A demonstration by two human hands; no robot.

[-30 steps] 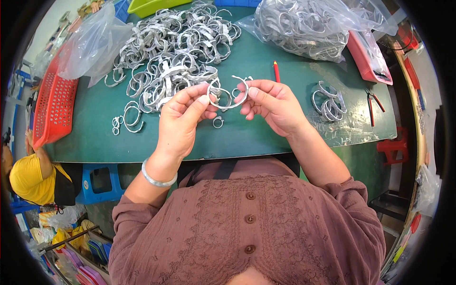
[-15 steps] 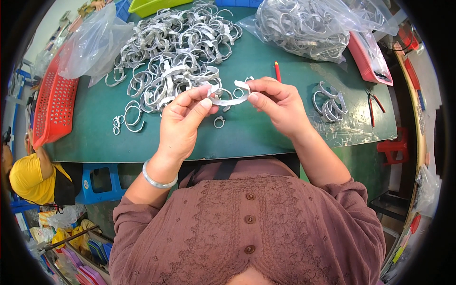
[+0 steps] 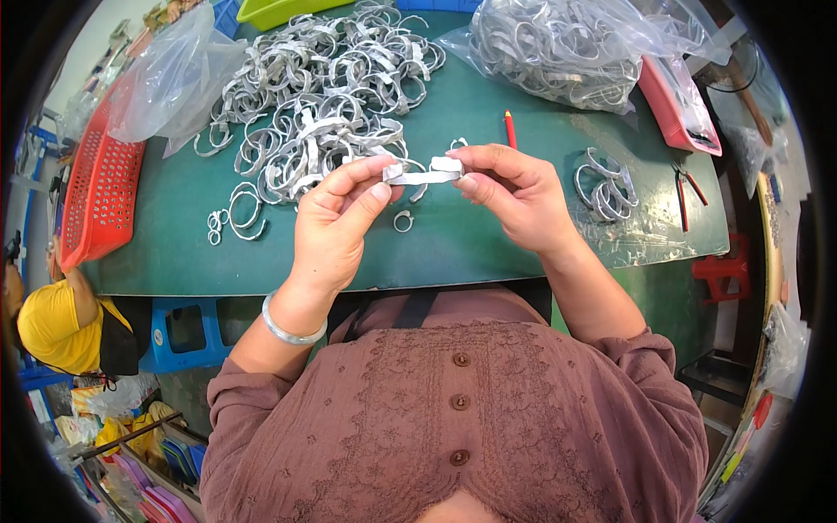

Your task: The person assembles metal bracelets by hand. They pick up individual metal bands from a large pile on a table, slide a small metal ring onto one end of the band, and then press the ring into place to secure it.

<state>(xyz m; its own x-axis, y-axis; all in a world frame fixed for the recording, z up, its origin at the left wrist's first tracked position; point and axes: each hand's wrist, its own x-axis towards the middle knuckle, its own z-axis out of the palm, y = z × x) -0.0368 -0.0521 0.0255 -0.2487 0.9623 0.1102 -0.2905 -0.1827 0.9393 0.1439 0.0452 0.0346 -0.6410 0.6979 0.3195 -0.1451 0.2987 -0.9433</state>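
Note:
A silvery-grey open cuff bracelet [image 3: 420, 178] is held level above the near part of the table, one end in each hand. My left hand [image 3: 336, 213] pinches its left end between thumb and fingers. At its right end, my right hand [image 3: 514, 193] does the same. Just beyond the hands lies a large heap of similar cuff bracelets [image 3: 327, 96]. Below the held one, a small open ring [image 3: 403, 221] rests on the green table [image 3: 488, 248]. More small rings [image 3: 215, 228] and a loose bracelet [image 3: 247, 213] lie left of my left hand.
Several bracelets [image 3: 608, 187] sit at right beside red-handled pliers [image 3: 685, 196]. A red pen [image 3: 510, 131] lies beyond my right hand. Farther back are a clear bag of bracelets [image 3: 558, 57] and a pink tray [image 3: 676, 109]. A red basket [image 3: 103, 187] stands left; a person in yellow [image 3: 61, 327] is beyond it.
The held bracelet has been tilted, so its curve now looks nearly straight and its flat ends face up. Both hands keep their pinch almost in place. At far right, a brown brush-like shape has appeared.

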